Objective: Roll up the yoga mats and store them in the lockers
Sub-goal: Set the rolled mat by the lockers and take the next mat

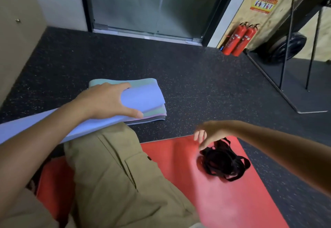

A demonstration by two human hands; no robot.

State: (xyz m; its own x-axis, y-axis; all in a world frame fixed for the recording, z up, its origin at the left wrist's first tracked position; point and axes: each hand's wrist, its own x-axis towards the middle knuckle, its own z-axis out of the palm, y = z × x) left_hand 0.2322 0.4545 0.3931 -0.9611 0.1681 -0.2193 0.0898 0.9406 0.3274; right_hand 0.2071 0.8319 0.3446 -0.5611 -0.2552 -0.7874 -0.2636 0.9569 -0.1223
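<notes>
A lavender yoga mat (pixel 143 100) lies across my knee and reaches from the left edge to a stack of folded mats (pixel 154 115) on the floor. My left hand (pixel 105 100) grips its far rolled end, thumb below and fingers over the top. A red mat (pixel 179 157) is spread flat under my legs. A bundle of black straps (pixel 223 165) rests on it. My right hand (pixel 207 134) hovers just above the straps, fingers loose and pointing down, holding nothing.
Beige lockers (pixel 18 30) stand at the left. A glass door (pixel 152 7) is straight ahead. Two red fire extinguishers (pixel 239 39) lean by the wooden wall at right, beside a black metal frame (pixel 286 48) and a wheel (pixel 286 46). Dark speckled rubber floor (pixel 197 77) surrounds the mats.
</notes>
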